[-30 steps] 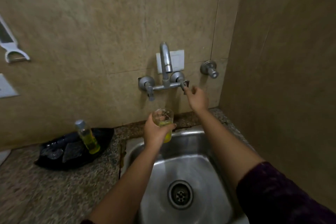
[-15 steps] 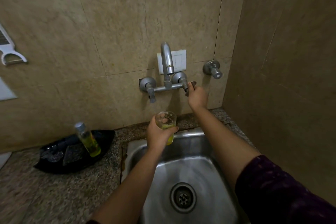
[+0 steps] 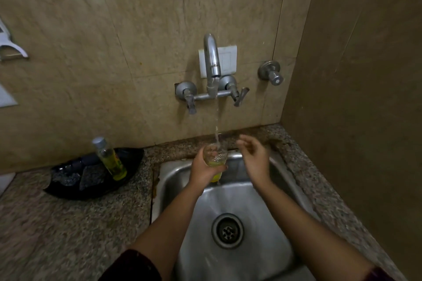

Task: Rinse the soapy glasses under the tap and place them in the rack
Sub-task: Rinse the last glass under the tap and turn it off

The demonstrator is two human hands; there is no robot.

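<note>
My left hand [image 3: 202,167] grips a clear glass [image 3: 215,157] with yellowish liquid in its bottom, holding it upright over the back of the steel sink [image 3: 269,191]. A thin stream of water falls from the wall tap [image 3: 212,61] into the glass. My right hand [image 3: 253,157] hovers just right of the glass with relaxed, spread fingers, holding nothing. The tap's right handle [image 3: 239,97] sits above it, untouched. No rack is in view.
A black tray [image 3: 127,182] on the granite counter at the left holds a yellow soap bottle [image 3: 110,159] and scrubbers. A separate valve [image 3: 271,74] juts from the wall right of the tap. The side wall stands close on the right. The drain [image 3: 227,230] lies in the sink's middle.
My right hand let go of the tap's right handle and dropped down beside the glass. Water now runs from the spout into the glass, which my left hand moved under the stream.
</note>
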